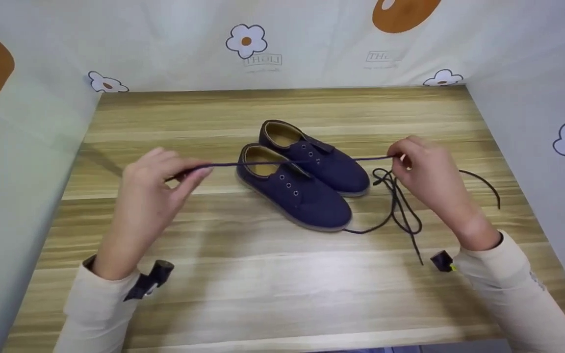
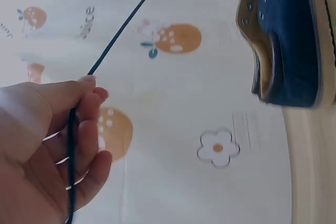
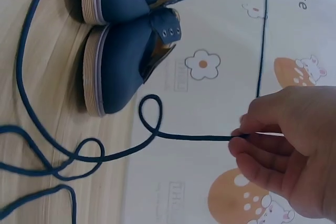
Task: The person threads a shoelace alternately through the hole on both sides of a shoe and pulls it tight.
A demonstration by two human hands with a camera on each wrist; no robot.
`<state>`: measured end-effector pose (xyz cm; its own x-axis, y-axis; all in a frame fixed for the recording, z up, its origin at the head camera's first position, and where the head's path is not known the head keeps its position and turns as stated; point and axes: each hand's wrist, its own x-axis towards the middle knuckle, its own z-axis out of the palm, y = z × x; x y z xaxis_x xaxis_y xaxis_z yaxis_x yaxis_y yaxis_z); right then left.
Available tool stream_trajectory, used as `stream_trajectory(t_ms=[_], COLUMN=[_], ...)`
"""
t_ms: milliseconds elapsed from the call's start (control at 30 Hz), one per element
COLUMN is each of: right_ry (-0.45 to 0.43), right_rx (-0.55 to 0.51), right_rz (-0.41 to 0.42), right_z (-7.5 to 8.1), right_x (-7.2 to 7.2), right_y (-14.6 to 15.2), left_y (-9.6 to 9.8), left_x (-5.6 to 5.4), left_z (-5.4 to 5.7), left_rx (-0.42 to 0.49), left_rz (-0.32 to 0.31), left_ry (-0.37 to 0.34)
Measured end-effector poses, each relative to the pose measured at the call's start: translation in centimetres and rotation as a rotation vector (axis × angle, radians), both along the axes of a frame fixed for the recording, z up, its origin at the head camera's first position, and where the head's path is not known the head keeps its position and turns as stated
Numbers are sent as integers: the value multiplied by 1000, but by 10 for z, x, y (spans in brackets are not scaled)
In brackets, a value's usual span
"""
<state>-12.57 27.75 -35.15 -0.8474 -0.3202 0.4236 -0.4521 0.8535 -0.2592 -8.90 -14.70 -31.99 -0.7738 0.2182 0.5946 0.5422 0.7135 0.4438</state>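
Observation:
A dark blue shoelace (image 1: pixel 228 164) is stretched nearly level across the head view, above two navy shoes. My left hand (image 1: pixel 152 189) pinches one end between thumb and forefinger; in the left wrist view the lace (image 2: pixel 121 31) also trails down past the palm. My right hand (image 1: pixel 429 176) pinches the lace on the other side, and from its fingertips the lace (image 3: pixel 197 137) runs off in a loop. The near shoe (image 1: pixel 302 196) and the far shoe (image 1: pixel 341 169) stand side by side, toes to the right, their eyelets unlaced.
Loose lace (image 1: pixel 400 211) lies looped on the wooden table (image 1: pixel 263 284) right of the shoes, with one strand reaching behind the near shoe's toe. A patterned cloth (image 1: pixel 174 54) rises at the back and both sides. A small black camera (image 1: pixel 147 282) sits on the left wrist.

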Motion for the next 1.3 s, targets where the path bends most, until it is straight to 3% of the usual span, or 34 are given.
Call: stream_trajectory(t_ms=[100,267,367,467,567,700,800,867,1067,1200,1300], right_ry=[-87,-314,-426,-457,-398,-282,-260,-254,-231,-172,-141], right_rx=[40,61,68,51,-29,-212,-312,-336,-367,-314,-287], right_rz=[105,409,576,647,604,472,447,455,461,418,414], right_z=[-1,-8,-16,-20,-17,-9,-2,0,-7,-12,-14], right_x=[8,28,39,43,37,21,10,5,-2,-6,-10], right_y=[-8,-37,-59,-75,-88,-110,-129,-140,-154,-149,-143], left_y=[-7,-5,1,7,13,25,35,40,42,33,19], left_x=[-3,-7,-9,-8,-7,-7,-8,-8,-4,0,4], left_z=[-4,-14,-17,-19,-21,-22,-23,-23,-25,-27,-28], left_rx=[-35,-6,94,187,240,267,270,273,295,310,322], left_rz=[40,67,19,-70,-171,-335,-434,-469,-486,-451,-391], left_ry=[-5,-46,-157,-268,-313,-297,-289,-297,-326,-334,-355])
